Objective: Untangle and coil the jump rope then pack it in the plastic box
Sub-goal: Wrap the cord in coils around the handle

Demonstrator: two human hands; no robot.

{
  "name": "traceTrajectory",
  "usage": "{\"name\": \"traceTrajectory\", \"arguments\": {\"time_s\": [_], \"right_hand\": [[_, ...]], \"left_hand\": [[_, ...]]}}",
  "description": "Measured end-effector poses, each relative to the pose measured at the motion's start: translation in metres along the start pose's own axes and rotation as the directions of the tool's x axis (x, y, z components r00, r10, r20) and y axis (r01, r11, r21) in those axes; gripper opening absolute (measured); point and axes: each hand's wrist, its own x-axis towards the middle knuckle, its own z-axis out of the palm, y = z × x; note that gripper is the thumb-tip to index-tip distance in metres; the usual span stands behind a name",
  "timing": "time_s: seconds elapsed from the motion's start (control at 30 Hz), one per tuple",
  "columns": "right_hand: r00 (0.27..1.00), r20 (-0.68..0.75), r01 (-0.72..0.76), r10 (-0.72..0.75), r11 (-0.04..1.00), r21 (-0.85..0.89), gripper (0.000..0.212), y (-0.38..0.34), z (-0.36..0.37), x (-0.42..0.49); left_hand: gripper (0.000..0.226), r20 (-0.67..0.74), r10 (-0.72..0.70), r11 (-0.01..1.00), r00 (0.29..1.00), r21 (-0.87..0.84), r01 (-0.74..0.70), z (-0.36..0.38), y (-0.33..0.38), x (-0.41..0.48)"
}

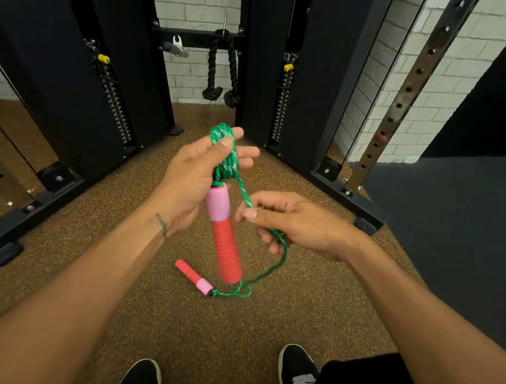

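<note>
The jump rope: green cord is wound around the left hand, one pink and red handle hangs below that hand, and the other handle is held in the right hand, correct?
Not quite. The head view shows the other handle lying on the floor; the right hand pinches the green cord instead. The rest stands.

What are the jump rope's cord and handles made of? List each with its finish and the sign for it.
Cord: looks like braided synthetic fibre, green flecked with white, slightly glossy; the twisted strands show where it is coiled in the left hand.
Held handle: probably soft foam, matte pink upper section; the red lower section looks wrapped or ribbed.
Handle on the floor: same pink and red, ridged red grip.
</note>
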Motion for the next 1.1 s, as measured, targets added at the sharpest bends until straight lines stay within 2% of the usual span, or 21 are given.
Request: {"name": "traceTrajectory", "arguments": {"time_s": [0.1,0.2,0.4,0.5,0.6,0.67,0.87,1.1], "right_hand": [[0.996,0.043,0.077,-0.073,0.991,-0.114,0.024,-0.008,0.007,-0.003],[0.983,0.001,0.178,-0.183,0.957,-0.230,0.027,-0.019,0.010,-0.008],[0.956,-0.147,0.216,-0.253,0.950,-0.227,0.028,-0.028,-0.005,-0.017],[0.945,-0.189,0.229,-0.268,0.952,-0.205,0.025,-0.025,-0.011,-0.019],[0.916,-0.259,0.244,-0.306,0.938,-0.245,0.018,-0.020,-0.018,-0.015],[0.896,-0.299,0.262,-0.329,0.934,-0.244,0.015,-0.015,-0.020,-0.011],[0.843,-0.425,0.243,-0.331,0.938,-0.249,0.013,-0.010,-0.025,-0.005],[0.915,-0.375,0.166,-0.150,0.986,0.012,0.022,-0.004,-0.022,-0.003]], "left_hand": [[0.033,-0.030,0.009,0.992,0.999,0.128,-0.005,-0.008,0.000,0.002],[0.036,0.052,-0.042,0.952,0.998,0.304,0.024,-0.011,-0.001,0.000],[0.026,0.210,-0.124,0.877,0.970,0.481,0.008,-0.002,-0.004,-0.012],[0.021,0.345,-0.179,0.885,0.921,0.466,-0.002,-0.001,-0.003,-0.014],[0.045,0.473,-0.239,0.877,0.848,0.480,-0.021,-0.005,-0.002,-0.014],[0.050,0.522,-0.252,0.868,0.815,0.495,-0.048,-0.004,-0.003,-0.015],[0.044,0.504,-0.196,0.958,0.841,0.281,0.055,-0.001,0.001,-0.018],[0.035,0.461,-0.146,0.987,0.875,0.015,0.157,0.000,-0.001,-0.018]]}}
